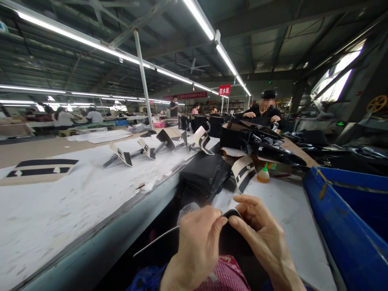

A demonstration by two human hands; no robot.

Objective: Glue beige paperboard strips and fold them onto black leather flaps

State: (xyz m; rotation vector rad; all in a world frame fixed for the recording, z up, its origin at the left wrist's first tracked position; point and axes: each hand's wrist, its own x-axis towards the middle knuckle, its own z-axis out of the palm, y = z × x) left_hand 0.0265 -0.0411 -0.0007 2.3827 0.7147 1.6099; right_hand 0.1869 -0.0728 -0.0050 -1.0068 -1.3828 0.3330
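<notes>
A black sheet-like panel [232, 213] with a thin pale edge is pinched between both hands, close to my lap. My left hand [197, 238] grips its upper edge with thumb and bent fingers. Just to the right, my right hand [262, 232] presses its thumb on the same edge, with the other fingers curled behind. Most of the panel is dark and partly hidden by the hands. Beyond them lies a stack of black panels [203, 171]. A curved beige-and-black piece [245, 173] stands past my right hand, beside a small bottle [263, 175] with a green tip.
On the left, a white-covered table [75, 214] carries several curved beige-and-black pieces [120, 154]. A blue bin [342, 226] borders the right side. Glossy black bags [242, 139] are piled ahead, with a co-worker [265, 109] behind them.
</notes>
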